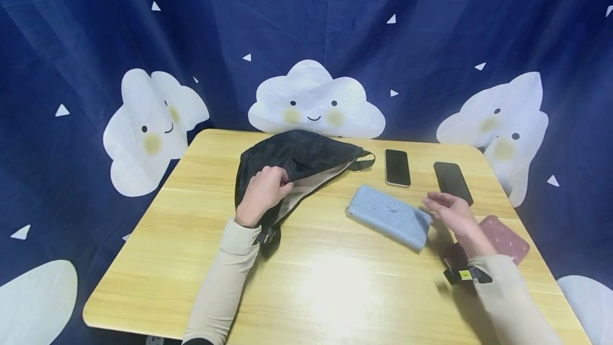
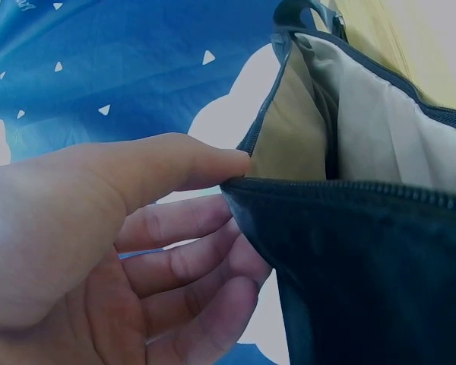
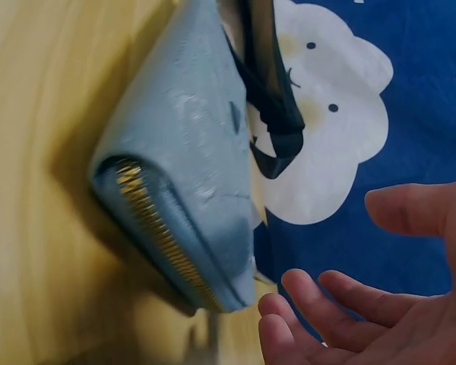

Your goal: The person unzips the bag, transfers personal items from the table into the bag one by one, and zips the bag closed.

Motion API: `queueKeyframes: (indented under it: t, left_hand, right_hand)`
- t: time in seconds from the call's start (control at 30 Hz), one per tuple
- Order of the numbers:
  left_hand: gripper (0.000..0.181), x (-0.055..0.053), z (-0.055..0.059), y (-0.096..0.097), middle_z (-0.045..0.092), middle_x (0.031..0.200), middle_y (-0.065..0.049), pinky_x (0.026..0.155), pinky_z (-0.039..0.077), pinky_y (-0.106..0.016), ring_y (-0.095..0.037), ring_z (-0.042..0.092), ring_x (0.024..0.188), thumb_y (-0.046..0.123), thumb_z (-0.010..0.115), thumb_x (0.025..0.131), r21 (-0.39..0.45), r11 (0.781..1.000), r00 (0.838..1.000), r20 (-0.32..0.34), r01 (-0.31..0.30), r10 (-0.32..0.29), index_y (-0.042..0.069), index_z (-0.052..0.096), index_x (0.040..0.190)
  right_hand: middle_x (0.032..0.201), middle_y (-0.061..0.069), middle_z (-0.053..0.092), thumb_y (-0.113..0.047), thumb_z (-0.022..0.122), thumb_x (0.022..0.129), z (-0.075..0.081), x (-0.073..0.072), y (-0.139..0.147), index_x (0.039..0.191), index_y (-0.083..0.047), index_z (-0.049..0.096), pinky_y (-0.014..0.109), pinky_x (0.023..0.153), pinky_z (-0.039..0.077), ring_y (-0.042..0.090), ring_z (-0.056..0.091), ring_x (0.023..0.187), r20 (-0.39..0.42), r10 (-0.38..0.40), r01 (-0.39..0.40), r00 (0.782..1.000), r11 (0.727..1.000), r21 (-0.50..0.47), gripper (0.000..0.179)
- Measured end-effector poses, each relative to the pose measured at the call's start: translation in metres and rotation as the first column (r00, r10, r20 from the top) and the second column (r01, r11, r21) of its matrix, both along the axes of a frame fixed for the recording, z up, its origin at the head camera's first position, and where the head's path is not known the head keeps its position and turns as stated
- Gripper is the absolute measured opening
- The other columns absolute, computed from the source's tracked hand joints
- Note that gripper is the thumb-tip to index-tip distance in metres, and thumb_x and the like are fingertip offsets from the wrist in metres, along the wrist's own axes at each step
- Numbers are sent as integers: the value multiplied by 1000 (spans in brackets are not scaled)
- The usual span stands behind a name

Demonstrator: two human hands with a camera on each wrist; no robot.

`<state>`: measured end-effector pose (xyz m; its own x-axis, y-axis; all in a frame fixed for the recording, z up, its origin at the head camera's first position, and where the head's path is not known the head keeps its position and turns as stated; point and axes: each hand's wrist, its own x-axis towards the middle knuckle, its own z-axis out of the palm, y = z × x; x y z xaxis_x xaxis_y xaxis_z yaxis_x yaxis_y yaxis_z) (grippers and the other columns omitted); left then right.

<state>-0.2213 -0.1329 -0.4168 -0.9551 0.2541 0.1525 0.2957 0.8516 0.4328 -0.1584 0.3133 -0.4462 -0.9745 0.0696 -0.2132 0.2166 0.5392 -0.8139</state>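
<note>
A black zippered bag (image 1: 301,150) with a pale lining lies at the back middle of the table, its zip undone. My left hand (image 1: 266,190) pinches the edge of its opening between thumb and fingers; in the left wrist view the bag's mouth gapes beside the thumb (image 2: 205,163). Right of the bag lies a light blue wallet (image 1: 390,216) with a gold zip, seen end-on in the right wrist view. My right hand (image 1: 455,216) hovers just right of the wallet, thumb and fingers spread, apart from it and holding nothing.
Two dark phones lie at the back right: one phone (image 1: 397,168) nearer the bag, another phone (image 1: 453,181) beyond the right hand. A dusty pink pouch (image 1: 505,238) lies partly under the right forearm. Behind the wooden table (image 1: 158,270) hangs a blue cloud-print curtain (image 1: 287,20).
</note>
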Motion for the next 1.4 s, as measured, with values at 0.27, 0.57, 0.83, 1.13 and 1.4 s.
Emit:
queueKeyframes:
  t: [0.27,0.57,0.83,1.13,1.4]
  left_hand:
    - [27,1,0,1,49,58,4,49,36,-30,-16,50,52,18,73,92,3,1000,1000,0,0,0,14,62,68]
    - [28,2,1,1,47,58,4,49,35,-30,-16,49,52,18,73,92,1,1000,1000,8,0,0,14,61,67]
    - [29,2,1,1,47,58,4,49,35,-30,-17,50,53,18,72,92,-5,1000,1000,11,-3,3,15,60,66]
    - [27,1,-1,2,49,59,4,50,36,-30,-17,51,54,18,72,92,-5,1000,1000,7,3,-3,15,62,67]
    - [26,0,-2,1,50,60,4,50,37,-30,-17,51,53,18,73,92,-9,1000,1000,12,7,-7,15,62,68]
  right_hand:
    - [148,31,52,-40,57,105,-6,7,1,151,10,40,21,80,53,2,62,96,49,31,-34,998,998,58,70]
    - [147,34,52,-34,61,103,-15,12,0,146,13,44,22,77,54,-1,60,95,41,70,-73,997,993,90,66]
    - [146,37,51,-39,63,101,-18,16,-2,148,12,43,21,81,51,48,56,131,89,83,-94,993,987,133,72]
    - [149,35,49,-38,73,94,-22,17,0,147,11,45,56,108,47,53,49,138,87,100,-112,991,983,144,78]
    - [143,34,56,-34,80,89,-22,16,0,145,13,47,29,89,49,48,58,128,84,109,-122,990,978,167,80]
